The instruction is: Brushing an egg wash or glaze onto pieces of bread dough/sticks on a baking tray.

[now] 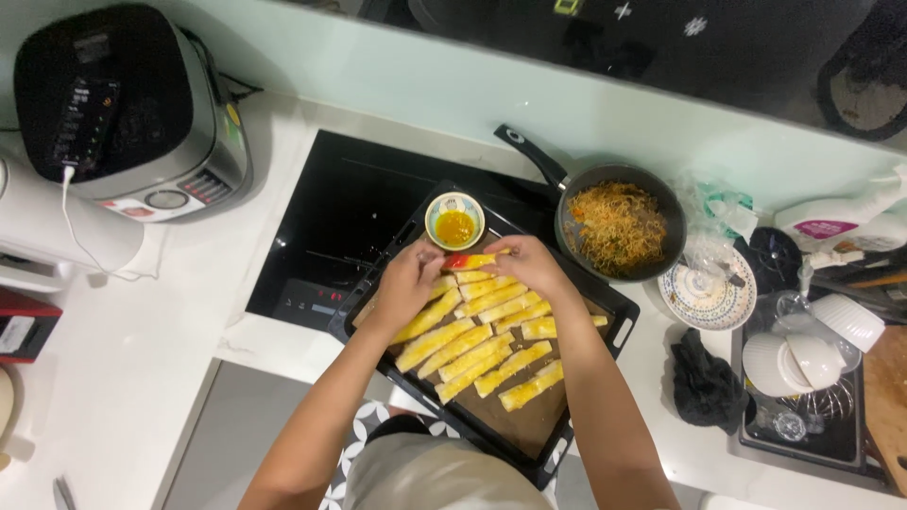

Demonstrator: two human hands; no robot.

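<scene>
Yellow pastry sticks (477,351) are laid in rows on a dark baking tray (619,326), their long axes running from about 8 o'clock to 2 o'clock. The tray sits partly over a black hob (350,203) and partly over the white worktop (142,359). One stick with a red tip (470,261) is held crosswise at the 12 o'clock end of the rows, its long axis running roughly 9 to 3 o'clock. It is pinched between both hands: the left hand (413,279) is closed on its red end at 9 o'clock, the right hand (531,266) is closed over the other end at 3 o'clock. Neither hand is clearly nearer, since the stick spans the gap between them.

A small bowl of orange liquid (454,225) stands on the tray just beyond the held stick, at 12 o'clock, nearly touching the left fingertips. A frying pan of noodles (619,227) lies at 2 o'clock of the right hand, close to the tray's edge, its handle pointing to 10 o'clock. Bare brown tray lining is seen at 5 o'clock, below the last stick, and a narrow strip at 12 o'clock beside the bowl. A rice cooker (123,104) stands well apart at 10 o'clock; a patterned plate (707,293) and a dish rack (803,378) lie at 3 to 4 o'clock.
</scene>
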